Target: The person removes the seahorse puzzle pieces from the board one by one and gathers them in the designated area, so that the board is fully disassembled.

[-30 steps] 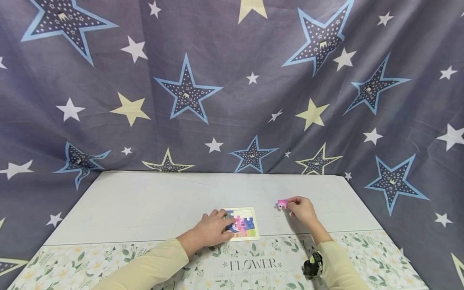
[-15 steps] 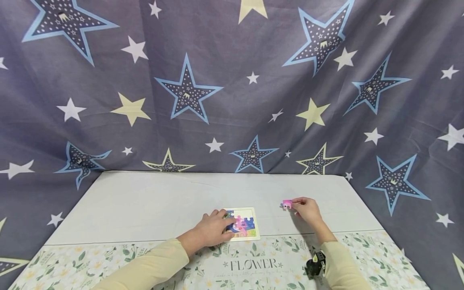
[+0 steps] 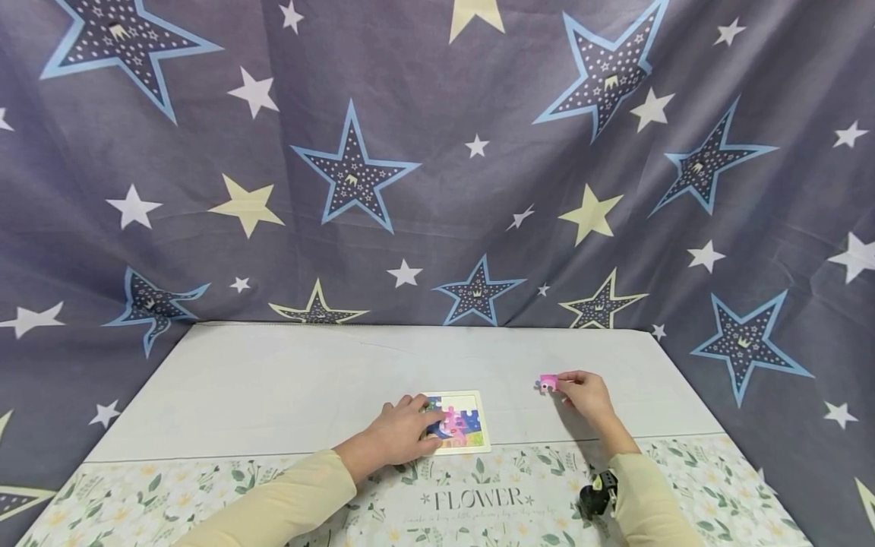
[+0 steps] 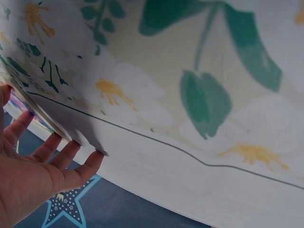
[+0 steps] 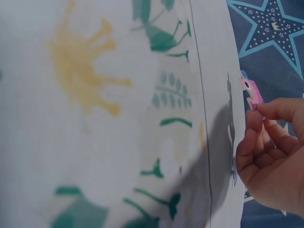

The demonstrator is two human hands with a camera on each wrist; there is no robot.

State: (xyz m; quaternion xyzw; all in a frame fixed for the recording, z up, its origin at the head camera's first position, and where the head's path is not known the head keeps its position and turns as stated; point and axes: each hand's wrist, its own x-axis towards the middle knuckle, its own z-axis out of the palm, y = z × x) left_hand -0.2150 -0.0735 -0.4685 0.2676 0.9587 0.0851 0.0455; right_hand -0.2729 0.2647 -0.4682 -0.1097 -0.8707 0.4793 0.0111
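Note:
On the white part of the table lies a jigsaw puzzle in a pale frame (image 3: 486,425), with pink, blue and green pieces in it. Bare backing shows along its far side. My left hand (image 3: 403,431) rests over the puzzle's left side, its fingers spread and covering that part. In the left wrist view, the left fingertips (image 4: 57,137) touch the frame's edge. To the right of the puzzle, my right hand (image 3: 588,396) pinches a pink puzzle piece (image 3: 548,384) between thumb and fingers. The piece (image 5: 251,90) shows a printed eye and is held above the table.
A floral cloth with the word FLOWER (image 3: 477,497) covers the table's near part. A black device (image 3: 596,495) is strapped to the right wrist. Behind the table hangs a dark star-patterned curtain (image 3: 424,114).
My right hand has moved a little to the right, away from the puzzle, with the pink piece still pinched. The left hand has stayed in place.

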